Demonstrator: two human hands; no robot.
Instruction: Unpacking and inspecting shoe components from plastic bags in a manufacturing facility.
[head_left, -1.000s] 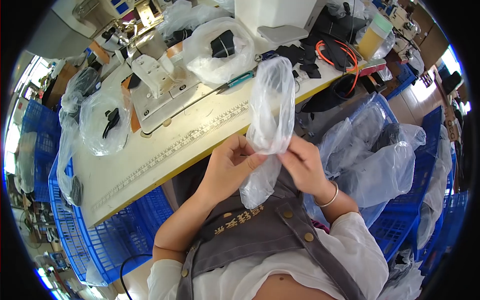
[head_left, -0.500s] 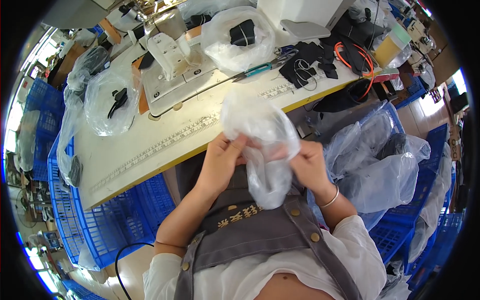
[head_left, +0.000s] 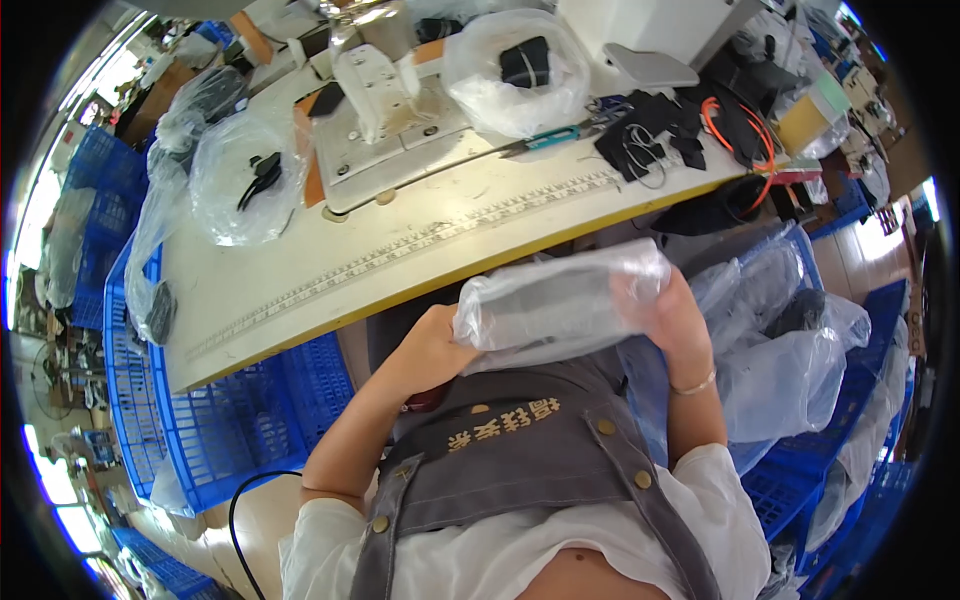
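Observation:
A clear plastic bag (head_left: 555, 305) is stretched sideways between my hands, above my lap and in front of the table's yellow edge. At its left end, my left hand (head_left: 438, 348) is closed on the plastic, its fingertips partly hidden. My right hand (head_left: 672, 312) holds the right end; its fingers show blurred through the film. Nothing can be made out inside the bag. Beyond it lies the pale sewing table (head_left: 300, 290) with a printed ruler strip (head_left: 430, 240).
A sewing machine (head_left: 385, 110) stands on the table. Around it are an open bag with a black roll (head_left: 525, 62), teal-handled snips (head_left: 545, 140), black fabric pieces (head_left: 640, 135) and another bag (head_left: 240, 205). Blue crates (head_left: 230, 440) flank me; bulky plastic bags (head_left: 780, 370) fill the right side.
The bag was bunched up and hanging between my hands; now it is pulled out wide. My right hand has moved right and up, and my view has shifted slightly.

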